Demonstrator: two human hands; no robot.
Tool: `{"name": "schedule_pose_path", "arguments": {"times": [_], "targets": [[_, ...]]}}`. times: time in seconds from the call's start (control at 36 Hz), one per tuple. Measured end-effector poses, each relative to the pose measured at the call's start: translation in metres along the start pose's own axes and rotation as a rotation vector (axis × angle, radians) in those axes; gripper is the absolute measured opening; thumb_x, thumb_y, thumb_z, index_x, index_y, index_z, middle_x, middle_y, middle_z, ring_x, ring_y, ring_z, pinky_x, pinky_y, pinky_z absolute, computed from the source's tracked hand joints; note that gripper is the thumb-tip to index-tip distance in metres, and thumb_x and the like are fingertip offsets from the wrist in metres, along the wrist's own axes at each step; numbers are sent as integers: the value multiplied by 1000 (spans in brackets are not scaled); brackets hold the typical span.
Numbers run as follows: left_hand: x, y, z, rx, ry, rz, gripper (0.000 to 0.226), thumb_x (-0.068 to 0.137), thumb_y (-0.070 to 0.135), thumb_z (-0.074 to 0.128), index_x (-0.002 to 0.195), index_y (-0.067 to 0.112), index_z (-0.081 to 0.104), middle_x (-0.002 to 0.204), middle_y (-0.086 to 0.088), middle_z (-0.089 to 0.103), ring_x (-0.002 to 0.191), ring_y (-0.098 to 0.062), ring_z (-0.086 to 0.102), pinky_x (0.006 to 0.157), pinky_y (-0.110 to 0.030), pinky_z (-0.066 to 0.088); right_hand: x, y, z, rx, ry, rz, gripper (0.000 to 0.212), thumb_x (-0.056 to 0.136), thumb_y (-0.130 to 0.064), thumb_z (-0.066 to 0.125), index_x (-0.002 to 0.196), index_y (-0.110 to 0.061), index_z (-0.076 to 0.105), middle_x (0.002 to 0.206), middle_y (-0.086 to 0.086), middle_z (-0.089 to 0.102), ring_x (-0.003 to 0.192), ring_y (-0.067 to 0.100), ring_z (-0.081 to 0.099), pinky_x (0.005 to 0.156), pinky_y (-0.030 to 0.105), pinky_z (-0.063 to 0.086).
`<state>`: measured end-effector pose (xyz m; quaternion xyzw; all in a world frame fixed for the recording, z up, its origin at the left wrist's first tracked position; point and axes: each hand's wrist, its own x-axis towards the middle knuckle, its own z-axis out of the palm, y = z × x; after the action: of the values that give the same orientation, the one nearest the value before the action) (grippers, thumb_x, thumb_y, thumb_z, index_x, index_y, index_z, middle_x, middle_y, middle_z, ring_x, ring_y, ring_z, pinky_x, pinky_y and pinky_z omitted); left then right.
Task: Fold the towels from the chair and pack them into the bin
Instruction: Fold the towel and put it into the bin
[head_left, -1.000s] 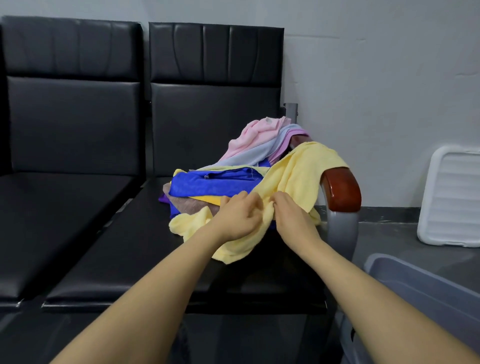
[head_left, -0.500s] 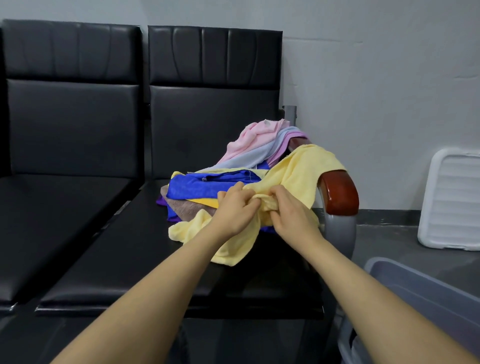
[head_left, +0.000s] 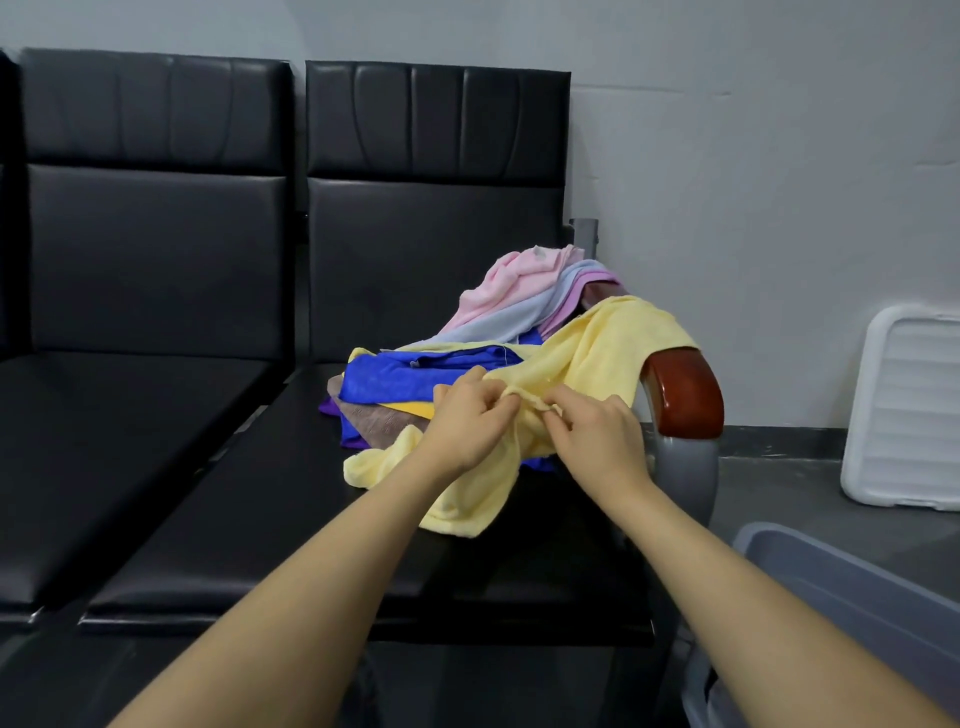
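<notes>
A pale yellow towel (head_left: 608, 343) drapes from the armrest down onto the black chair seat (head_left: 270, 499). My left hand (head_left: 467, 421) and my right hand (head_left: 597, 436) both pinch a bunched edge of this towel, fingertips close together. Behind them lies a pile of towels: a blue one (head_left: 410, 379), a brown one (head_left: 374, 421), a pink one (head_left: 509, 280) and a light grey one (head_left: 514, 317). The grey bin (head_left: 841, 597) stands on the floor at the lower right, only partly in view.
A wooden armrest (head_left: 685, 395) on a grey metal post borders the seat on the right. A second black seat (head_left: 104, 415) sits to the left. A white ribbed lid (head_left: 909, 405) leans against the wall.
Both hands have lifted slightly and gathered the yellow towel's edge between their fingertips; the towel's lower flap has shifted a little on the seat.
</notes>
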<state>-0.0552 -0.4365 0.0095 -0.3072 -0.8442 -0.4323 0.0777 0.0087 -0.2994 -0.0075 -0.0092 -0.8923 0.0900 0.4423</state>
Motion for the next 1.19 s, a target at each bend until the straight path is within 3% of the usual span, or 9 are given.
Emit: {"name": "schedule_pose_path", "arguments": {"times": [0.14, 0.28, 0.42, 0.53, 0.67, 0.83, 0.97, 1.08, 1.19], "targets": [[0, -1, -2, 41, 101, -36, 32, 98, 23, 39, 88, 8, 66, 82, -6, 44, 84, -21, 43, 76, -29, 17, 0, -1, 0, 89, 34, 99, 19, 83, -10, 54, 92, -11, 72, 63, 5, 68, 53, 32, 57, 64, 31, 39], [1, -7, -9, 38, 239, -13, 27, 96, 19, 43, 97, 11, 69, 82, -3, 64, 76, -20, 56, 87, -39, 42, 1, -8, -4, 254, 62, 159, 31, 88, -15, 43, 105, -8, 69, 90, 3, 72, 78, 25, 62, 80, 35, 43], [3, -6, -16, -25, 293, 18, 28, 97, 14, 44, 114, 14, 67, 103, 1, 70, 99, -13, 60, 82, -19, 39, 13, -18, -14, 411, 41, 285, 14, 93, -14, 56, 104, -10, 64, 86, -7, 59, 83, 14, 54, 81, 27, 42], [3, -3, -23, -128, 291, 8, 29, 96, 10, 44, 112, 16, 66, 96, 4, 68, 96, -14, 60, 85, -25, 45, 25, -26, -19, 543, 70, 407, 13, 92, -6, 54, 96, -13, 64, 79, -10, 58, 77, 10, 53, 71, 20, 39], [4, 12, -39, -206, 333, 24, 31, 93, 6, 41, 106, 19, 66, 88, 5, 66, 78, -11, 55, 72, -28, 44, 40, -36, -30, 593, 112, 374, 18, 92, -4, 51, 92, -14, 65, 83, -6, 62, 77, 7, 55, 67, 6, 38], [14, 42, -75, -241, 435, 21, 33, 89, 5, 39, 86, 22, 68, 65, 15, 58, 50, -3, 44, 47, -18, 32, 73, -52, -61, 663, 243, 350, 20, 92, -3, 49, 87, -17, 63, 81, -4, 63, 72, 8, 54, 62, 5, 38], [22, 74, -113, -298, 503, 50, 35, 87, 4, 38, 83, 21, 67, 79, 17, 64, 65, 1, 53, 51, -7, 37, 101, -67, -91, 687, 339, 359, 22, 94, -5, 46, 92, -18, 63, 85, -10, 62, 78, 0, 55, 66, 1, 38], [31, 97, -139, -296, 542, 41, 41, 85, 0, 34, 85, 20, 70, 92, 8, 65, 79, -6, 56, 58, -12, 41, 120, -76, -112, 716, 404, 377, 24, 96, -5, 45, 105, -11, 66, 97, -5, 65, 89, 6, 57, 75, 4, 40], [35, 112, -158, -258, 576, -17, 44, 86, -2, 32, 94, 13, 72, 82, 9, 64, 67, -4, 52, 52, -13, 38, 131, -82, -121, 738, 444, 427, 28, 96, -4, 43, 110, -10, 66, 109, -4, 66, 101, 6, 56, 87, 9, 37]]}}
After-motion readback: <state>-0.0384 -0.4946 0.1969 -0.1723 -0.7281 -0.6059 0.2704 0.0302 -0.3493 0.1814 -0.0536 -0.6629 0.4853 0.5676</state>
